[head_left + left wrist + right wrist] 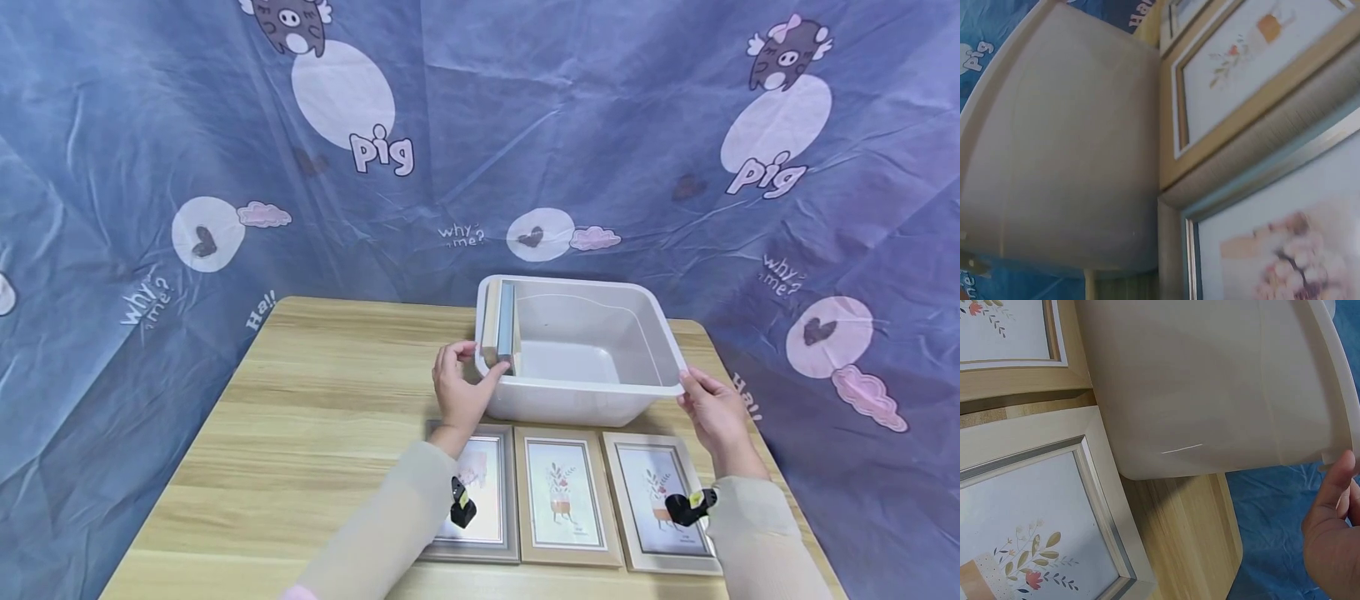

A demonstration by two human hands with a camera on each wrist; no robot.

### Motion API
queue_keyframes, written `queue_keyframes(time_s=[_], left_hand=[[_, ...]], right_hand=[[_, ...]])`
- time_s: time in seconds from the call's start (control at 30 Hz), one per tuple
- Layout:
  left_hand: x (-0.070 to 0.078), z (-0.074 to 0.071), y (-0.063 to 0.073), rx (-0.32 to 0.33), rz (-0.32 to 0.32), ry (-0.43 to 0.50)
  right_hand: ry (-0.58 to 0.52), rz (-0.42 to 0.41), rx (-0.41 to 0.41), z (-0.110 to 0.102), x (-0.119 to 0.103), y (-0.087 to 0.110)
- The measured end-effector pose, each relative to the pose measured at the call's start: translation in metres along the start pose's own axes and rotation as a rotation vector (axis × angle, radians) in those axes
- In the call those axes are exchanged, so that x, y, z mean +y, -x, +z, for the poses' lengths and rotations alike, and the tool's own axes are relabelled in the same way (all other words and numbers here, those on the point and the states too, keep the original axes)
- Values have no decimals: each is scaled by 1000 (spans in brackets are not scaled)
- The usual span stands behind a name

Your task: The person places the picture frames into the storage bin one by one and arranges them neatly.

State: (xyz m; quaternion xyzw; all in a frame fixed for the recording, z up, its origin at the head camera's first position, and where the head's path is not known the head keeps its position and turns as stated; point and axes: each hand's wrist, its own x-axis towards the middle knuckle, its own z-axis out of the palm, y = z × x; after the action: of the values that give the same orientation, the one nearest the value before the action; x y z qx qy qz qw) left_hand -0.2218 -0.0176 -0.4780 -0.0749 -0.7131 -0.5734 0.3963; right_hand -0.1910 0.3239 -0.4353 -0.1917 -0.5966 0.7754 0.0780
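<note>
A white plastic basin (570, 402) stands at the back of the wooden table. Inside it, against the left wall, a beige frame (492, 321) and a blue-edged frame (507, 321) stand on edge side by side. My left hand (462, 392) holds the basin's front left corner, thumb over the front rim beside the blue-edged frame, fingers at the left side. With thumb and fingers, my right hand (716, 417) pinches the rim at the front right corner; the right wrist view shows its thumb (1335, 487) against the rim. The left wrist view shows the basin's outer wall (1079, 144), the left hand hidden.
Three picture frames lie flat in a row before the basin: a grey one (512, 500), a tan one (611, 533) and a cream one (626, 533). Bare wooden tabletop (300, 417) stretches left. A blue printed cloth (465, 167) hangs behind the table.
</note>
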Motion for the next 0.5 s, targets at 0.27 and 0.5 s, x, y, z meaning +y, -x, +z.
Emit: queue_keyframes(time_s=[0.27, 0.5], left_hand=[[-13, -24, 6, -186, -88, 30], [-32, -52, 13, -377, -250, -21]], right_hand=[[-1, 3, 6, -1, 1, -1], [-15, 1, 6, -1, 1, -2]])
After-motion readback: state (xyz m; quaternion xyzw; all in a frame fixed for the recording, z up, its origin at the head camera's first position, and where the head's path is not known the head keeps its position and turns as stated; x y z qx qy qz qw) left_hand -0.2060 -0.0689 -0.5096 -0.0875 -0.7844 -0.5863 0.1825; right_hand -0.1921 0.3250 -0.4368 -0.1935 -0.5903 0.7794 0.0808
